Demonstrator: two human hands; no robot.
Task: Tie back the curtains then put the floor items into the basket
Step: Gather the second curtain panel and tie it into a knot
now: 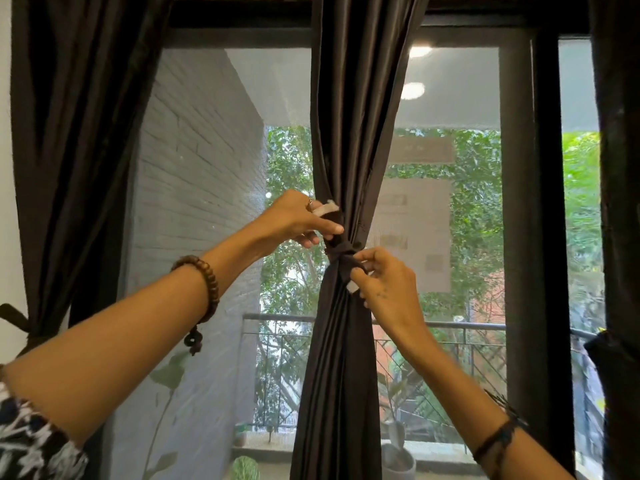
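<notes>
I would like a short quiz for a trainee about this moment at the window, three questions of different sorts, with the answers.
1. True or false: the tie-back band is already wrapped around the middle curtain.
2. Which end of the band does the left hand hold? A) the upper end with the white patch B) the lower end C) no end
3. Fill in: the right hand pinches the band's ____ end.

Key
1. True: the band gathers the curtain at its narrowest point.
2. A: the white-tipped end sits at the left hand's fingers, above the band.
3. Lower: this end also shows a white patch.
</notes>
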